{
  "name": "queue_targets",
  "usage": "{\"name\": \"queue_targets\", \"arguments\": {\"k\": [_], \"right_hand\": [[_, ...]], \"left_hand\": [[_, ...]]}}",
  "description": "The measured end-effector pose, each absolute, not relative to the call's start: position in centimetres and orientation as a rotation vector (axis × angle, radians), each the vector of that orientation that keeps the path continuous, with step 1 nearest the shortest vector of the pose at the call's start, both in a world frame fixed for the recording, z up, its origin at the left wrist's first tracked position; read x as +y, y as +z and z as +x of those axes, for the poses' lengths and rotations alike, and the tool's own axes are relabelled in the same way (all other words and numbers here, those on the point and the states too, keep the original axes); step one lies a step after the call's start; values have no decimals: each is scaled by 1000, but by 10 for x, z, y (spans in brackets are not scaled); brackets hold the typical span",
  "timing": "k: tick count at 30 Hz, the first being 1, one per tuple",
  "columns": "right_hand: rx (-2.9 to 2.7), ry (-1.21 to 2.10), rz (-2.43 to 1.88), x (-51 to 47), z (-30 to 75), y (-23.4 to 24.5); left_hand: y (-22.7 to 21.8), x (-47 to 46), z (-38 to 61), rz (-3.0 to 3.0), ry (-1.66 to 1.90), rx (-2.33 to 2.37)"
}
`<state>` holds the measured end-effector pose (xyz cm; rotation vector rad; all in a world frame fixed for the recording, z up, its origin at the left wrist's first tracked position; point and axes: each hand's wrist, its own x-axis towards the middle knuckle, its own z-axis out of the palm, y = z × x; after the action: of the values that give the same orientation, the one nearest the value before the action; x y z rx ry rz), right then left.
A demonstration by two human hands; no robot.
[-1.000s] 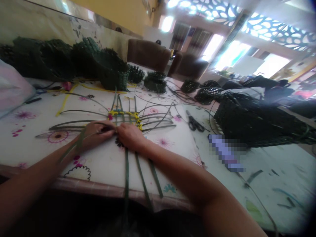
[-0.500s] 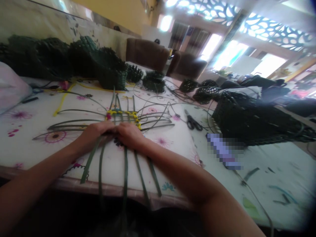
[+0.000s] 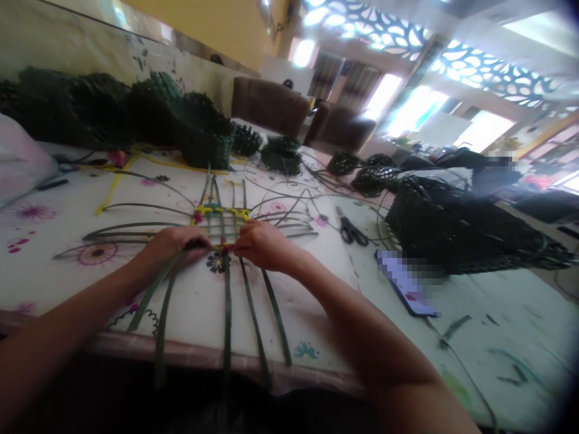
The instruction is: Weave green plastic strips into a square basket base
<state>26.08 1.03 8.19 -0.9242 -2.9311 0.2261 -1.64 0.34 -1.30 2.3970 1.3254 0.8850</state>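
A small woven square of green strips edged with yellow cord [image 3: 221,220] lies on the flowered tablecloth [image 3: 54,241]. Long green strips [image 3: 256,319] run from it toward me and off to the left. My left hand [image 3: 174,241] is closed on the near-left edge of the weave, with strips passing under it. My right hand [image 3: 262,244] pinches the near edge of the weave at a strip with a red bit by my fingertips. The two hands' fingertips almost meet.
Dark green woven baskets [image 3: 199,132] line the back of the table. A large dark basket [image 3: 456,226] lies on its side at the right. Black scissors [image 3: 350,229] and a phone [image 3: 404,280] rest between. Loose wires sprawl behind the weave.
My right hand has slid a little right and lifted into a pinch. The green strips under my left hand have swung down toward the table's near edge.
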Motion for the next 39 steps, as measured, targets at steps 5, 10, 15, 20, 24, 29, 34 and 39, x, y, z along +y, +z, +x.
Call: {"name": "queue_targets", "arguments": {"k": [5, 10, 15, 20, 24, 29, 34, 39], "right_hand": [[-3008, 12, -1059, 1, 250, 73], [-2936, 59, -1144, 1, 246, 61], [-2821, 90, -1147, -3, 242, 58], [-2742, 106, -1264, -8, 240, 62], [-2736, 187, -1293, -8, 241, 61], [-2769, 200, -1265, -7, 241, 58], [-2808, 183, -1273, -7, 240, 58], [-2759, 169, -1265, -8, 238, 55]], "left_hand": [[-10, 4, -16, 2402, 865, 1328], [-12, 3, -14, 2410, 881, 1343], [-19, 4, -18, 2374, 921, 1392], [-23, 9, -28, 2250, 957, 1482], [-23, 11, -33, 2214, 999, 1477], [-25, 11, -33, 2247, 996, 1412], [-25, 9, -32, 2231, 1014, 1391], [-26, 11, -30, 2228, 995, 1425]]}}
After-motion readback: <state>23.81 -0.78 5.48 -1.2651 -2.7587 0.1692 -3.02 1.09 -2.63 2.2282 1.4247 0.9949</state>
